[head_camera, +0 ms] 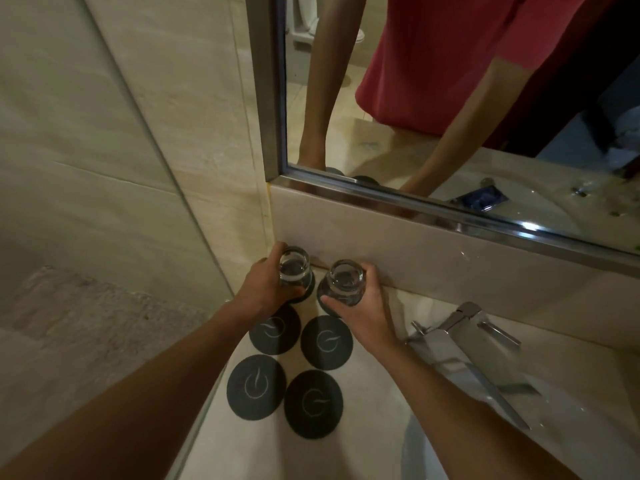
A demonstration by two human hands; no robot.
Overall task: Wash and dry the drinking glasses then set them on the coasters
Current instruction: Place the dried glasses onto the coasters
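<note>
Two clear drinking glasses stand upright at the back of the counter, each on a dark round coaster. My left hand (265, 287) is wrapped around the left glass (294, 268). My right hand (367, 313) grips the right glass (346, 280). Both back coasters are mostly hidden under the glasses and my fingers; a dark edge of the left one (309, 289) shows. Several bare dark coasters with a pale swirl logo lie nearer me: one (275, 329), one (327, 342), one (256, 388) and one (313, 403).
A chrome faucet (464, 337) stands right of the coasters over the white basin (540, 403). A mirror (450, 98) with a metal frame rises behind the counter's low backsplash. A tiled wall and glass panel close in the left side.
</note>
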